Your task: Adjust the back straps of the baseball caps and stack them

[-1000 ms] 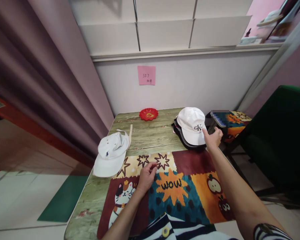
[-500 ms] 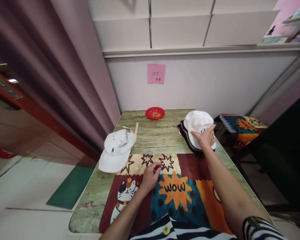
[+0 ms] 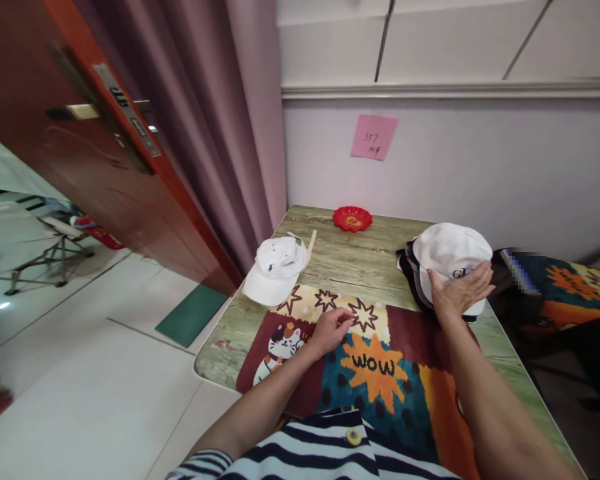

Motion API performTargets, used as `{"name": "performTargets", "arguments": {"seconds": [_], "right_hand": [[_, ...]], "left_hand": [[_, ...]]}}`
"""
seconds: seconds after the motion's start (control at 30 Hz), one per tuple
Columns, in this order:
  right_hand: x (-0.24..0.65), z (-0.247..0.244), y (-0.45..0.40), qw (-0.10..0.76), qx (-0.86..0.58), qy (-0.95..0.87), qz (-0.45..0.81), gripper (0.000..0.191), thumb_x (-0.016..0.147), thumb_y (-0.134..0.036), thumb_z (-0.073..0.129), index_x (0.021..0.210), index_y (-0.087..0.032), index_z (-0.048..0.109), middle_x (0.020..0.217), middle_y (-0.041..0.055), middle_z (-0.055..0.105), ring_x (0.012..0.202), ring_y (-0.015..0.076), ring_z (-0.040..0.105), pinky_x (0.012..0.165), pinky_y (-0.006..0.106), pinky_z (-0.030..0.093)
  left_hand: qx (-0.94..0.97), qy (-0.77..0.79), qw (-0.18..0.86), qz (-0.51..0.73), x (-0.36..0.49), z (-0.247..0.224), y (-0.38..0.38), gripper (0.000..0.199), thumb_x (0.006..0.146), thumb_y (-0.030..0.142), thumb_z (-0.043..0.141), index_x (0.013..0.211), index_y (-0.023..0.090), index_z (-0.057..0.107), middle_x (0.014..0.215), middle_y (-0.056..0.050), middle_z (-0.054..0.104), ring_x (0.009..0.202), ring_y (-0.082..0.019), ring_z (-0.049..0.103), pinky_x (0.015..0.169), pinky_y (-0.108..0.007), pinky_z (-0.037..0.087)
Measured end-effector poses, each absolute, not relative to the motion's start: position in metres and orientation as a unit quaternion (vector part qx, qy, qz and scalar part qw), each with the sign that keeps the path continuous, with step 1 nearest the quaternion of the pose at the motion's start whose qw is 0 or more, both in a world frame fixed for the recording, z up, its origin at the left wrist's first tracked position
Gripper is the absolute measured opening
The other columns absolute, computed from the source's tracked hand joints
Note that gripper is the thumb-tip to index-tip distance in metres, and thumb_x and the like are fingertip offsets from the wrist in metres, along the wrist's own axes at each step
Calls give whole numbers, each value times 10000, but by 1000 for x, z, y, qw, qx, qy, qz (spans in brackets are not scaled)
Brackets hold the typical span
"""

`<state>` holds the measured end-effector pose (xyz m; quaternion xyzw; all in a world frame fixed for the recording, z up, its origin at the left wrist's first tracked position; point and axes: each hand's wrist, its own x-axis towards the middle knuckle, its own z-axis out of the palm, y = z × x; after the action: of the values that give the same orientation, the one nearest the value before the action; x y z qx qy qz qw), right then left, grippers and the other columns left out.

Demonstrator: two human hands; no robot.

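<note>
Counter (image 3: 345, 260): green wood-grain top with pale trim and rounded corners, its far end near the wall.
Patterned mat (image 3: 405, 325): on the near part of the counter, with a cat, stars and "WOW" on an orange burst.
Emblem cap (image 3: 275, 273): white, on the counter's left side, brim toward the person, strap ends loose behind.
Lettered cap (image 3: 447, 250): white, on the right side of the counter atop darker caps (image 3: 410, 273).
Right hand (image 3: 460, 291): grip spread, palm laid over the lettered cap's front, partly covering its letters.
Left hand (image 3: 333, 330): grip loosely curled above the mat, nothing visible in it; whether the fingertips meet is unclear.
Red dish (image 3: 353, 229): scalloped, at the counter's far end.
Wall (image 3: 325, 160): pale, bearing a pink note (image 3: 374, 138) marked "357"; white panels (image 3: 430, 40) above a ledge.
Curtain (image 3: 240, 120): mauve, in folds, beside a brown door (image 3: 95, 153) with a lever handle.
Floor (image 3: 95, 400): pale tiles, a green sheet (image 3: 193, 317) lying left of the counter.
Second mat (image 3: 570, 307): similar print, beyond the counter's right edge.
</note>
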<state>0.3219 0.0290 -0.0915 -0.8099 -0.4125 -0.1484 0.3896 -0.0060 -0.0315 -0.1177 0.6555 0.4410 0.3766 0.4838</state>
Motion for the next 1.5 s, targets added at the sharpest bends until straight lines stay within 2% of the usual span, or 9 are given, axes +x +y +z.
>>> {"name": "performTargets", "arguments": {"seconds": [0.1,0.23,0.37,0.5,0.83,1.03,1.2,1.3,1.5], "right_hand": [[279,-102,9,388,-753,-506,-161,952,904,-592,528,1597,-67,139,1639,270,253,1552,373,173,1221,640,144],[219,-127,-11,434,-674,-599,2,752,903,-532,509,1502,-90,398,1531,232,468,1452,332,410,1181,538,326],[193,-147,-14,449,-672,-553,201,631,868,-500,562,1374,-123,557,1269,187,686,1138,300,677,1033,482,488],[194,-151,-12,443,-677,-545,220,588,841,-477,602,1327,-146,606,1219,163,716,1129,303,683,1047,490,471],[195,-149,-16,423,-679,-571,186,532,872,-462,562,1281,-129,635,1188,167,732,1101,296,698,1004,464,502],[186,-139,-16,490,-666,-516,223,569,849,-555,593,1237,-145,664,1192,174,734,1068,308,710,1014,493,508],[154,-92,-16,543,-530,-435,485,653,766,-679,705,1217,-208,664,1279,157,704,1197,323,659,1096,523,457],[135,-50,-19,507,-363,-391,677,756,835,-840,456,1251,-241,653,1333,128,678,1253,323,632,1113,532,441],[135,8,-28,593,-276,-340,676,755,889,-789,387,1427,-281,537,1486,71,573,1427,336,454,1161,561,379]], "left_hand": [[632,467,437,437,-19,-100,-15,160,836,331,656,865,197,739,869,-62,756,793,-204,675,737,-317,532],[587,568,266,512,-71,-49,48,163,865,289,609,942,199,721,969,-75,730,902,-224,641,877,-360,496],[596,709,69,370,-130,-12,107,223,830,258,662,1038,198,716,1200,-104,690,1152,-268,577,1007,-376,408],[588,763,61,263,-154,-13,125,202,782,299,713,957,203,744,1121,-124,729,1105,-314,592,932,-414,389],[609,734,42,297,-161,15,112,141,818,266,623,838,224,756,940,-44,776,1034,-257,632,937,-396,356],[670,583,82,452,-146,73,79,68,750,241,683,748,194,732,817,-14,749,768,-178,632,783,-299,457],[661,485,174,546,-109,103,52,78,742,259,724,716,186,730,758,-7,716,709,-150,597,724,-281,472],[613,443,298,582,-84,101,38,121,725,291,773,720,180,723,722,1,686,670,-133,573,673,-267,463],[514,406,484,580,-56,56,12,241,666,344,860,733,167,712,717,10,655,673,-114,566,669,-243,462]]}}
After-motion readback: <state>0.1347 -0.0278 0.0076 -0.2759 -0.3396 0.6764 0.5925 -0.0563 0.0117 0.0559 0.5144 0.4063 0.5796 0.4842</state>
